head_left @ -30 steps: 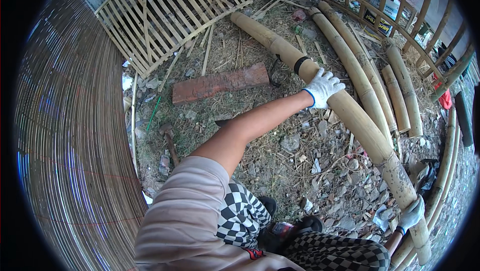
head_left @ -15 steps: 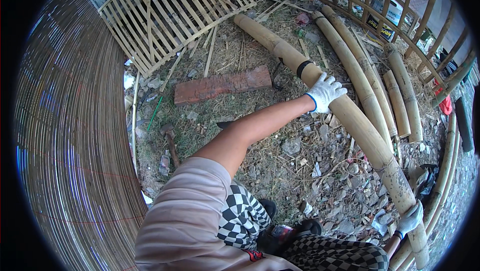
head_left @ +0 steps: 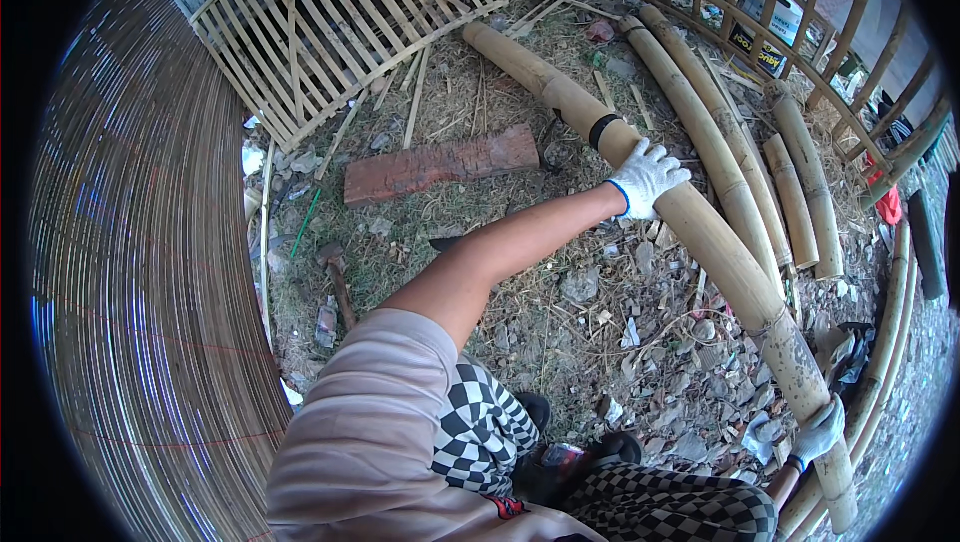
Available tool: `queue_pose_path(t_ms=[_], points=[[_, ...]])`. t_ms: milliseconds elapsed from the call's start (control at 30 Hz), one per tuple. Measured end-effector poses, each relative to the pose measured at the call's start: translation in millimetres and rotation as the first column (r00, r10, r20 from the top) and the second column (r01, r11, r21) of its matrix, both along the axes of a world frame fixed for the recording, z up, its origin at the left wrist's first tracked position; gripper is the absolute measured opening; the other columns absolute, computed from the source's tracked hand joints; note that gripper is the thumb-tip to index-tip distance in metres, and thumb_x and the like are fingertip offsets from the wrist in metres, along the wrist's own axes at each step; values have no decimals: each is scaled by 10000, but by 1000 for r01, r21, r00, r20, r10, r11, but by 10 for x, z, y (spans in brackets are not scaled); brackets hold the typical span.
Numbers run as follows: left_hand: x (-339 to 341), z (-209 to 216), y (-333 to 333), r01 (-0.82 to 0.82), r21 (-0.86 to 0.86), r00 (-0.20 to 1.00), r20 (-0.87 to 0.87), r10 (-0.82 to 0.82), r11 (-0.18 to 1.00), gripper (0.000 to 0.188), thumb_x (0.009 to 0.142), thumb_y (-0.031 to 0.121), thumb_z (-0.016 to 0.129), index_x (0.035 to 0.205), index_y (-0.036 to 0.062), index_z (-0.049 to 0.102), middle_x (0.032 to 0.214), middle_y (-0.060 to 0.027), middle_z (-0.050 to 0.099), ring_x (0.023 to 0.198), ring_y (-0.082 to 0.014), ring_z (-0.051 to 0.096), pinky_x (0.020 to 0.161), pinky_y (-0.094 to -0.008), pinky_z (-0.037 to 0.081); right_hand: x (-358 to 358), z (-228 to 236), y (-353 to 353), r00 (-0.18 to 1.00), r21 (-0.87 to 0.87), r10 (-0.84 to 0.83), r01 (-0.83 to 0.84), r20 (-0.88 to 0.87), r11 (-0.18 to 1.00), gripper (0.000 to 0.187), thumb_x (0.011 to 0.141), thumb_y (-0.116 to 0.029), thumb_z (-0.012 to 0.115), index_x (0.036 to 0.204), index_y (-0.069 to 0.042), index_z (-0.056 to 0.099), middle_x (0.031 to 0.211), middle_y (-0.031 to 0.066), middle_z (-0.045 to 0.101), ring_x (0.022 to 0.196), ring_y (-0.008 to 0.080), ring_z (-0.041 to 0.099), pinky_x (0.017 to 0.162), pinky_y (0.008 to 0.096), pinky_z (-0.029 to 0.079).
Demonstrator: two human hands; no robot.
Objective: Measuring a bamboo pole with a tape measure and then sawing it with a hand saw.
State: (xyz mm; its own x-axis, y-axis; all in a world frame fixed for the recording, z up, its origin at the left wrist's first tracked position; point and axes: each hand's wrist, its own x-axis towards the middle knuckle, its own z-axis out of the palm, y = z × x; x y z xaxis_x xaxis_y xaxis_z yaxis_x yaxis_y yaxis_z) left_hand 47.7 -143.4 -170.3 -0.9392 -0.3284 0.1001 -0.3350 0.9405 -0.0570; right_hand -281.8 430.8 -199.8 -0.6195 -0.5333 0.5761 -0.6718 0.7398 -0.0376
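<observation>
- Left hand (head_left: 648, 178), in a white work glove with a blue cuff, lies palm-down on top of a long thick tan bamboo pole (head_left: 700, 232); fingers spread over the curve of the pole, grip loose and not wrapped under.
- Left arm is stretched fully forward, bare from the pale pink short sleeve to the glove.
- Right hand (head_left: 818, 432), also in a white glove, is closed around the near end of the same pole, fingers curled over its dirtier, greyish section.
- The pole lies flat on the littered earth ground (head_left: 560, 342), running diagonally from the far middle of the yard toward the near right corner. A black band (head_left: 603, 131) rings it just beyond the left hand.
- Several other tan bamboo poles (head_left: 740, 152) lie side by side just right of it, toward a curved bamboo fence (head_left: 850, 32) along the far right edge.
- A reddish-brown flat wooden plank (head_left: 440, 164) lies on the ground left of the pole, well apart from the left hand.
- A slatted bamboo lattice panel (head_left: 340, 22) rests at the far left of the yard.
- A large curved woven bamboo wall (head_left: 130, 292) fills the left edge.
- A small hammer (head_left: 338, 282) lies near that wall.
- Checked black-and-white trousers (head_left: 480, 432) cover the person's legs at the near edge.
</observation>
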Motion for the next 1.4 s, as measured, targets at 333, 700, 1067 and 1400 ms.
queue_pose_path(t_ms=[333, 700, 1067, 1400], points=[[1, -12, -31, 5, 4, 1000, -28, -5, 1000, 996, 703, 455, 855, 1551, 198, 399, 1503, -93, 460, 1430, -338, 382, 1221, -642, 194, -43, -15, -39, 999, -5, 17, -18, -40, 1000, 364, 1069, -252, 481, 1198, -2, 712, 1176, 177, 728, 1103, 352, 668, 1009, 433, 483], [59, -96, 37, 4, -67, 1000, -16, -5, 998, 994, 678, 442, 865, 1535, 202, 421, 1480, -70, 482, 1402, -311, 410, 1204, -599, 239, 95, -18, 28, 1000, 26, 14, -14, 8, 1000, 358, 1071, -248, 466, 1213, -30, 711, 1206, 165, 721, 1145, 332, 658, 1042, 421, 466], [-63, -79, -261, 105, -103, 982, -146, -119, 989, 892, 713, 398, 857, 1491, 203, 466, 1470, -86, 540, 1383, -321, 469, 1177, -534, 329, 1129, 99, -203, 1000, -34, 23, -22, 20, 999, 590, 863, -254, 793, 1384, -58, 599, 1463, 192, 569, 1359, 366, 531, 1134, 466, 411], [-523, 283, 87, -130, 155, 953, 291, 81, 979, 919, 794, 799, 647, 1409, 118, 592, 1385, -184, 638, 1323, -408, 561, 1090, -666, 342, 3490, -553, 945, 659, 403, -378, 123, 650, 907, 817, 743, -295, 813, 1471, -101, 497, 1515, 202, 468, 1410, 400, 427, 1105, 541, 359]])
